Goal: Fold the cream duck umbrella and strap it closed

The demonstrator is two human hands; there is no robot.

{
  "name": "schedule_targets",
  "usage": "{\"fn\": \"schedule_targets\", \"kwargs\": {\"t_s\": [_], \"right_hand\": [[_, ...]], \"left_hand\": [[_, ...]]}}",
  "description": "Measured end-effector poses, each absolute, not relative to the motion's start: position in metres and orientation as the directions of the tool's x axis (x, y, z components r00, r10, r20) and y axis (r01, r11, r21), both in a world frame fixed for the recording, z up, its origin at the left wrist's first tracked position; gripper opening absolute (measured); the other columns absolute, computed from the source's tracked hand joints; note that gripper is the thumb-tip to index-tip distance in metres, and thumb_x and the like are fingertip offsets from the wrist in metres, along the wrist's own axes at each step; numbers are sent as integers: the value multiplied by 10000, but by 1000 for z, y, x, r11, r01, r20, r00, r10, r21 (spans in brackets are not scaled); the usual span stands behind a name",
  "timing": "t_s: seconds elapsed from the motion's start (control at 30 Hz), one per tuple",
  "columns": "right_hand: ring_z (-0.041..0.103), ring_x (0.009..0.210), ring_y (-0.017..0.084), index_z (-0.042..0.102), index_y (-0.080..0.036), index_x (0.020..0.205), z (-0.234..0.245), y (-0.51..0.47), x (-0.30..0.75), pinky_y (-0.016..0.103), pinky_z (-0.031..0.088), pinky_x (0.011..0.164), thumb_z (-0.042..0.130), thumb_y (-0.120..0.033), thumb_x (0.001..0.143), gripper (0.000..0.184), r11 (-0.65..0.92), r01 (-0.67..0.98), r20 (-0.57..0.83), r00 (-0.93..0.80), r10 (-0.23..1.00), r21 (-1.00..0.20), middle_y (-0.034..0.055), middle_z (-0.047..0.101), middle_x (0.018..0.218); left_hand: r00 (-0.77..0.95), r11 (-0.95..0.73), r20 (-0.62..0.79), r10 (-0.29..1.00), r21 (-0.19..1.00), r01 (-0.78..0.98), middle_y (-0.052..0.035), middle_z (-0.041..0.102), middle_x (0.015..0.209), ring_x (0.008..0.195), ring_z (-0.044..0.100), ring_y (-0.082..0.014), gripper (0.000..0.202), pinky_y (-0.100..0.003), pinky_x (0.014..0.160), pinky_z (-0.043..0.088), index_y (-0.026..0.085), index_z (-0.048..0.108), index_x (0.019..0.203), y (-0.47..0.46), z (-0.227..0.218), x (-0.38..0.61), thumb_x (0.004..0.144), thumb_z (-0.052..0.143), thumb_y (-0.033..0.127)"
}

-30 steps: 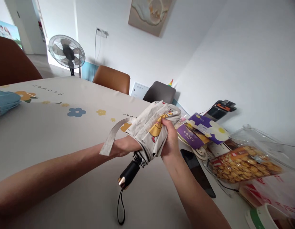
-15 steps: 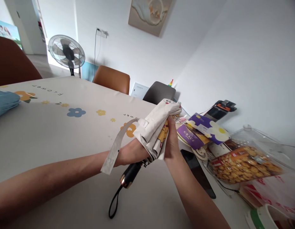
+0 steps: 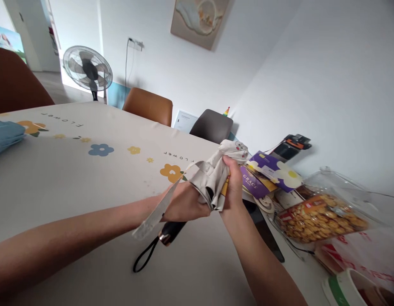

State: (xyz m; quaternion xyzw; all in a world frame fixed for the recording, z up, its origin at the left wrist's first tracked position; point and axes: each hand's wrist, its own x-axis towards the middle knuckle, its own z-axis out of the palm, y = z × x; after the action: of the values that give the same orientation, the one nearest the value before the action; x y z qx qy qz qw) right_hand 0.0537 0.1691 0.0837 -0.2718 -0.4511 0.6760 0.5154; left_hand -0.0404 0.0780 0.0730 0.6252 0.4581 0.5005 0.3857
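Gripping a folded white cartoon-print umbrella (image 3: pixel 211 173) above the flower-print tablecloth (image 3: pixel 66 182), both hands show in the head view. The right hand (image 3: pixel 233 183) has its fingers clamped round the canopy; the left hand (image 3: pixel 186 202) wraps the base, above the black handle (image 3: pixel 173 232). A smartphone (image 3: pixel 264 228) lies beside the right forearm.

"Flower" stands twice on the surface (image 3: pixel 88 178), upside down as seen from here: once near the far-left edge, once nearer the far-right edge. "GRACE" reads in pale capitals on the lower purple box (image 3: pixel 250 182), toward the right edge. Red print on the bag (image 3: pixel 369 257) and small print on the white board (image 3: pixel 185 120) cannot be made out.
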Motion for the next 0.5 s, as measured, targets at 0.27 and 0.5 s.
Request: {"fn": "schedule_targets", "kwargs": {"t_s": [0.27, 0.5], "right_hand": [[658, 733, 229, 563, -220, 716, 96, 171, 69, 355, 544, 655, 453, -554, 742, 353, -152, -439, 56, -425, 903, -885, 1, 585, 572], [657, 763, 221, 560, -239, 704, 88, 172, 62, 372, 539, 684, 447, -649, 758, 429, -52, -392, 112, -384, 917, -919, 17, 630, 662]], "left_hand": [[544, 366, -122, 830, 856, -366, 10, 539, 702, 455, 503, -97, 256, -235, 411, 407, 181, 503, 813, 81, 56, -36, 665, 669, 308], [184, 212, -222, 958, 975, 68, 60, 410, 372, 310, 402, -129, 105, -235, 321, 333, 223, 400, 702, 80, 56, -31, 676, 499, 198]]}}
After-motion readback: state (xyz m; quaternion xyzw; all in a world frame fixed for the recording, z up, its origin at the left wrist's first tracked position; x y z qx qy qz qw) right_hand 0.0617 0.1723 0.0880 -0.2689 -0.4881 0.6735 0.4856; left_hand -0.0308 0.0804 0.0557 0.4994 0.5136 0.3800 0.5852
